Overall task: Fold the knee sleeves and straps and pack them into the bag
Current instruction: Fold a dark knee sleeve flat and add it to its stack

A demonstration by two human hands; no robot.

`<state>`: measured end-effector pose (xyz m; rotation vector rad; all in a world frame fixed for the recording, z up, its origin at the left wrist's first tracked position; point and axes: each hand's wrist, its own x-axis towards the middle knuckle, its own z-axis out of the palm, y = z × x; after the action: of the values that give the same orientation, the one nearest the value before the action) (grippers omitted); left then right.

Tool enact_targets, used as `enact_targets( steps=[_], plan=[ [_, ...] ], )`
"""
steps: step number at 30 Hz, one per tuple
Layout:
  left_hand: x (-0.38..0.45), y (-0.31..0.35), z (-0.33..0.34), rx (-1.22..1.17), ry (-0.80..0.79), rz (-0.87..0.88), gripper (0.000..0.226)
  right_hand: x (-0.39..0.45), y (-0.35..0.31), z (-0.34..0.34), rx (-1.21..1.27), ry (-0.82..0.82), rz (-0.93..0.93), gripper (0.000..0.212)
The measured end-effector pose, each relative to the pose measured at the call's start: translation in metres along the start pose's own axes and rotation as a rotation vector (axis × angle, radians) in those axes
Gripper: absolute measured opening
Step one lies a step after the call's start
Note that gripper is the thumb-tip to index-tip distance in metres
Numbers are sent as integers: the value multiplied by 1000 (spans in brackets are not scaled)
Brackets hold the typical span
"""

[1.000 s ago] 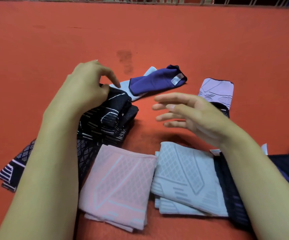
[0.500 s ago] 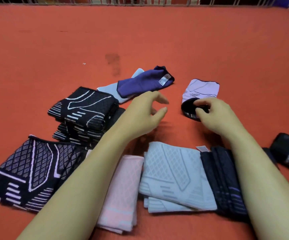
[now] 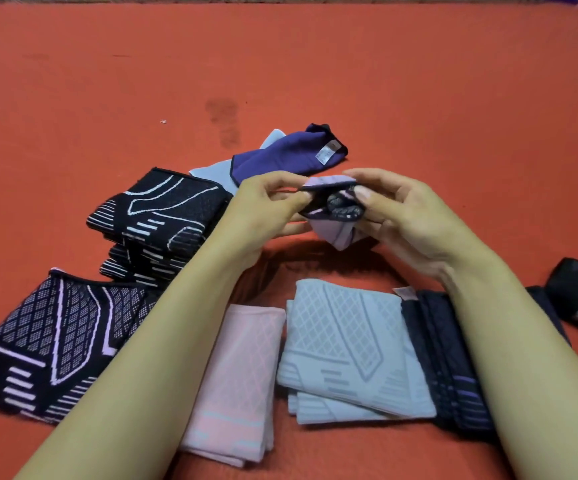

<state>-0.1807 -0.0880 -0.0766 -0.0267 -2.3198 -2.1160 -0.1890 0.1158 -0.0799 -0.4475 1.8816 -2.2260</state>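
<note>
Several folded knit sleeves (image 3: 346, 348) lie stacked; both hands (image 3: 266, 206) pinch the lilac-and-black sleeve (image 3: 332, 213), unfolded; no bag visible.

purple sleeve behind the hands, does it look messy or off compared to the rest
Yes. The purple sleeve lies loose and askew on the red surface, its white tag showing, overlapping a pale blue piece, while the pink sleeve and grey-blue sleeve lie neatly folded. A dark stain marks the surface beyond it.

Just one head-worn view, looking forward and down, close over both forearms and the orange surface (image 3: 315, 64), railing at the far edge.
</note>
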Motion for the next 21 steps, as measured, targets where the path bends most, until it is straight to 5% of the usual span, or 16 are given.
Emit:
enact_targets(
  steps=[3,6,9,13,16,21],
  plan=[
    [-3,3,8,46,-9,6,14,-1,-6,1,473,-76,63,28],
    [-6,8,18,-22,-136,-12,19,-2,-7,-2,560,-101,102,28],
    [-7,12,19,-165,-241,-82,31,-3,-5,-4,261,-185,115,36],
    [0,4,12,-264,-111,-224,31,0,4,3,-407,-104,22,45],
    [2,3,13,-383,-135,-271,39,3,4,5,-513,-56,-30,34],
    [-1,11,9,-610,-417,-183,31,9,7,0,-683,141,-70,31]
  ],
)
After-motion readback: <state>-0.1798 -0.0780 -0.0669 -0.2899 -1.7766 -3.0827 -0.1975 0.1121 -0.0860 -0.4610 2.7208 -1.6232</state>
